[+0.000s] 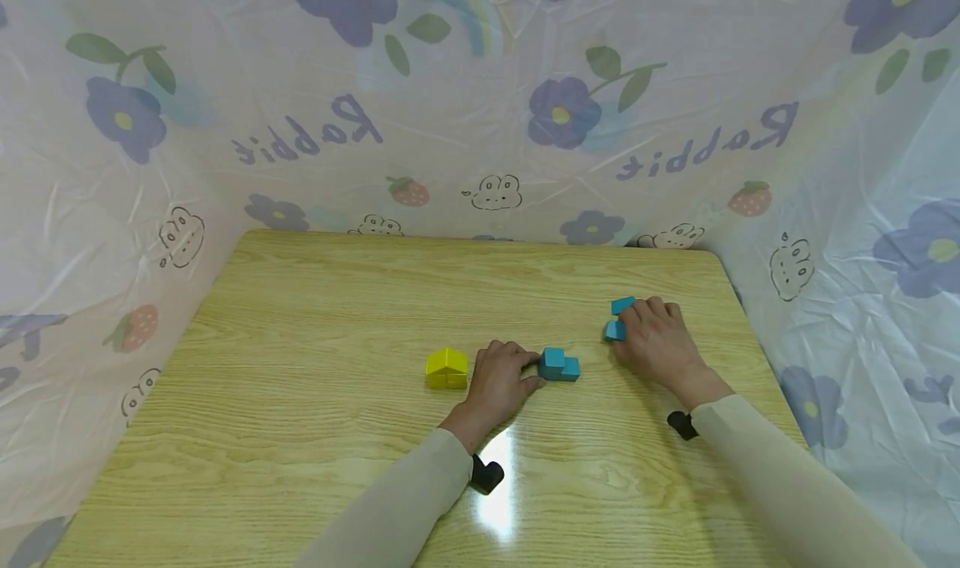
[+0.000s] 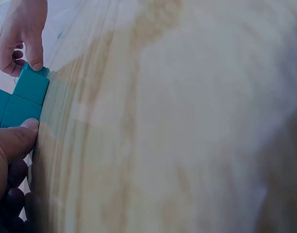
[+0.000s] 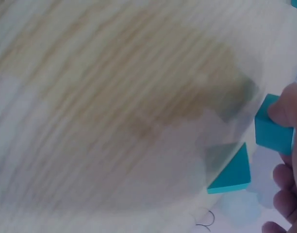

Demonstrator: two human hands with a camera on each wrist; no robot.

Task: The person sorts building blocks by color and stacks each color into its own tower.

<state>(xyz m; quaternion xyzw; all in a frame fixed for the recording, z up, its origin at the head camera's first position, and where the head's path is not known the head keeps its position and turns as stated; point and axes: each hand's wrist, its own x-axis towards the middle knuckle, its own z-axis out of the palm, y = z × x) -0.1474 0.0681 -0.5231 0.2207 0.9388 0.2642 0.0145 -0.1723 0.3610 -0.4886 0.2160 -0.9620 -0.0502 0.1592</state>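
Observation:
A small stack of blue blocks (image 1: pixel 564 369) stands at the table's centre right, with one cube (image 1: pixel 553 358) on top at its left end. My left hand (image 1: pixel 497 385) holds the stack's left end between thumb and finger; in the left wrist view its thumb (image 2: pixel 17 138) lies on a lower block (image 2: pixel 21 111). To the right, my right hand (image 1: pixel 660 347) grips another blue block (image 1: pixel 615 331), whose covered side is hidden. Just behind that hand lies a blue triangular block (image 1: pixel 622 305), seen more fully in the right wrist view (image 3: pixel 233 174).
Left of my left hand stands a small group of yellow blocks (image 1: pixel 447 369) with a peaked top. The wooden table (image 1: pixel 322 318) has a patterned cloth (image 1: pixel 450 135) rising behind it and at both sides. Both wrists carry a black strap piece (image 1: pixel 487 475).

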